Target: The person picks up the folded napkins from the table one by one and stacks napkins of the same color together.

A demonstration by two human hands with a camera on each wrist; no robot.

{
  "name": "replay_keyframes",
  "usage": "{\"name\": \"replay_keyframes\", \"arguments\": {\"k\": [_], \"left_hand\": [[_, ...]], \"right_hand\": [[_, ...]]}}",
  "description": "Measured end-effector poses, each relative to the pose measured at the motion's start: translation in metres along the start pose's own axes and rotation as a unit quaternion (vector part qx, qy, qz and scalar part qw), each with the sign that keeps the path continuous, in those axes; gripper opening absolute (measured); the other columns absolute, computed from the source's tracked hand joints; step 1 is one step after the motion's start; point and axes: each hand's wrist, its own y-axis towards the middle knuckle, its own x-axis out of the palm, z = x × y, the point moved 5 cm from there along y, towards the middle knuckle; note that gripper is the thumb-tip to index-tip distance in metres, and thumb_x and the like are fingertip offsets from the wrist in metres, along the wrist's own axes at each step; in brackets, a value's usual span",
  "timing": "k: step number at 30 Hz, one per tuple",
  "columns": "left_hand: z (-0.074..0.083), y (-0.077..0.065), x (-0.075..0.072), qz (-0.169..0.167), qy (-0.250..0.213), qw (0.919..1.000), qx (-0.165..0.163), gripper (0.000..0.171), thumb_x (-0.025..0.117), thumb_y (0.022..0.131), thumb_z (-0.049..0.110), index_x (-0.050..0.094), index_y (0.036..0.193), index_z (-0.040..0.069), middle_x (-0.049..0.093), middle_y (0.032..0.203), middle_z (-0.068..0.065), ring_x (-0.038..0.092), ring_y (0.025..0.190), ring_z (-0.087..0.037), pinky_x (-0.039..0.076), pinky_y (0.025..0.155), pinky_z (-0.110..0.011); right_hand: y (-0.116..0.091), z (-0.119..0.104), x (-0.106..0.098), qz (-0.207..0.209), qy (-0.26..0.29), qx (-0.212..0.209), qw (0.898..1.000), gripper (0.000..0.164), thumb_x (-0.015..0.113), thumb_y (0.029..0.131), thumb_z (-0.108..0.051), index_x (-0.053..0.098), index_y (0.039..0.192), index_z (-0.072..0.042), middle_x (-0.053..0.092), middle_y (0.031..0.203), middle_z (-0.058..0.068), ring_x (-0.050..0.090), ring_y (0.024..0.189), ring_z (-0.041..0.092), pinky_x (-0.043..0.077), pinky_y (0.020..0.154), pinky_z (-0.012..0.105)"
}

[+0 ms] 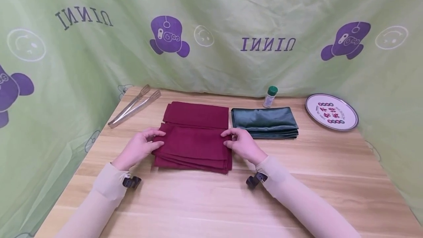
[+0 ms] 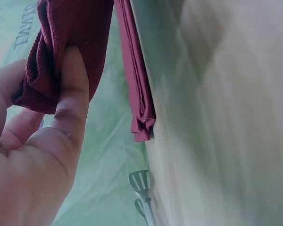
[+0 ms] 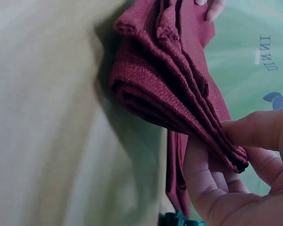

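A folded burgundy cloth (image 1: 193, 144) is held between my two hands in the middle of the head view. Its left end is pinched between the thumb and fingers of my left hand (image 1: 138, 149). My right hand (image 1: 245, 146) pinches the opposite end, and the right wrist view shows several fabric layers (image 3: 155, 94) in that grip. Both wrist views show the cloth lifted off the wooden table (image 1: 198, 208). Just behind it, another folded burgundy cloth (image 1: 199, 115) lies flat on the table. Some fingers are hidden by the fabric.
A folded dark green cloth (image 1: 264, 120) lies to the right, with a green-capped bottle (image 1: 270, 97) behind it. A printed plate (image 1: 332, 112) sits at the far right. Metal tongs (image 1: 132, 107) lie at the back left. A green curtain (image 1: 224, 72) surrounds the table's back and sides.
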Motion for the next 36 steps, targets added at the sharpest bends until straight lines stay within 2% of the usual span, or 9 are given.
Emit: {"name": "replay_keyframes", "arguments": {"k": [4, 10, 16, 25, 28, 32, 36], "left_hand": [[0.001, 0.008, -0.004, 0.002, -0.001, 1.0, 0.002, 0.028, 0.07, 0.089, 0.007, 0.069, 0.117, 0.003, 0.057, 0.13, -0.016, 0.051, 0.122, -0.033, 0.039, 0.101, -0.047], [0.004, 0.025, -0.009, 0.016, -0.006, 0.9999, 0.0, 0.028, 0.07, 0.089, 0.007, 0.069, 0.117, 0.002, 0.059, 0.127, -0.015, 0.054, 0.116, -0.03, 0.042, 0.094, -0.039], [0.006, 0.044, -0.014, 0.029, 0.004, 0.9996, -0.005, 0.028, 0.07, 0.089, 0.007, 0.068, 0.117, 0.0, 0.059, 0.129, -0.018, 0.052, 0.12, -0.033, 0.04, 0.098, -0.045], [0.004, 0.067, -0.021, 0.036, 0.014, 0.9986, -0.036, 0.03, 0.068, 0.091, 0.01, 0.067, 0.12, 0.002, 0.059, 0.13, -0.017, 0.053, 0.111, -0.029, 0.041, 0.091, -0.041], [0.001, 0.077, -0.022, 0.036, 0.017, 0.998, -0.048, 0.031, 0.068, 0.092, 0.012, 0.067, 0.122, 0.003, 0.058, 0.133, -0.016, 0.052, 0.11, -0.028, 0.04, 0.091, -0.04], [-0.004, 0.089, -0.022, 0.042, 0.011, 0.9971, -0.063, 0.034, 0.066, 0.093, 0.011, 0.065, 0.125, 0.003, 0.056, 0.132, -0.017, 0.052, 0.104, -0.025, 0.042, 0.087, -0.036], [-0.012, 0.098, -0.019, 0.044, 0.002, 0.9952, -0.087, 0.039, 0.066, 0.093, 0.011, 0.062, 0.13, 0.003, 0.06, 0.11, -0.017, 0.052, 0.083, -0.02, 0.043, 0.07, -0.03]], "right_hand": [[0.009, -0.003, -0.005, 0.009, -0.005, 0.001, 1.0, 0.025, 0.071, 0.084, -0.003, 0.072, 0.107, -0.012, 0.056, 0.082, 0.007, 0.048, 0.07, 0.02, 0.042, 0.067, 0.033], [0.026, -0.009, -0.013, 0.019, -0.003, 0.001, 1.0, 0.025, 0.069, 0.086, -0.003, 0.071, 0.11, -0.011, 0.055, 0.078, 0.006, 0.048, 0.066, 0.019, 0.043, 0.067, 0.032], [0.047, -0.014, -0.016, 0.03, -0.024, 0.003, 0.999, 0.026, 0.068, 0.087, -0.005, 0.07, 0.112, -0.012, 0.052, 0.076, 0.006, 0.046, 0.065, 0.017, 0.041, 0.067, 0.031], [0.076, -0.019, -0.022, 0.036, -0.05, 0.018, 0.998, 0.026, 0.065, 0.088, -0.008, 0.069, 0.113, -0.013, 0.064, 0.11, 0.006, 0.051, 0.088, 0.022, 0.041, 0.084, 0.033], [0.086, -0.021, -0.024, 0.046, -0.055, 0.019, 0.997, 0.027, 0.064, 0.088, -0.007, 0.069, 0.114, -0.013, 0.065, 0.111, 0.007, 0.052, 0.092, 0.022, 0.041, 0.086, 0.033], [0.096, -0.022, -0.022, 0.048, -0.04, 0.014, 0.998, 0.031, 0.063, 0.087, -0.004, 0.068, 0.117, -0.01, 0.065, 0.111, 0.009, 0.053, 0.087, 0.022, 0.042, 0.083, 0.034], [0.105, -0.017, -0.02, 0.047, -0.027, 0.019, 0.998, 0.032, 0.061, 0.088, -0.002, 0.067, 0.119, -0.008, 0.063, 0.117, 0.009, 0.053, 0.089, 0.021, 0.043, 0.085, 0.033]]}}
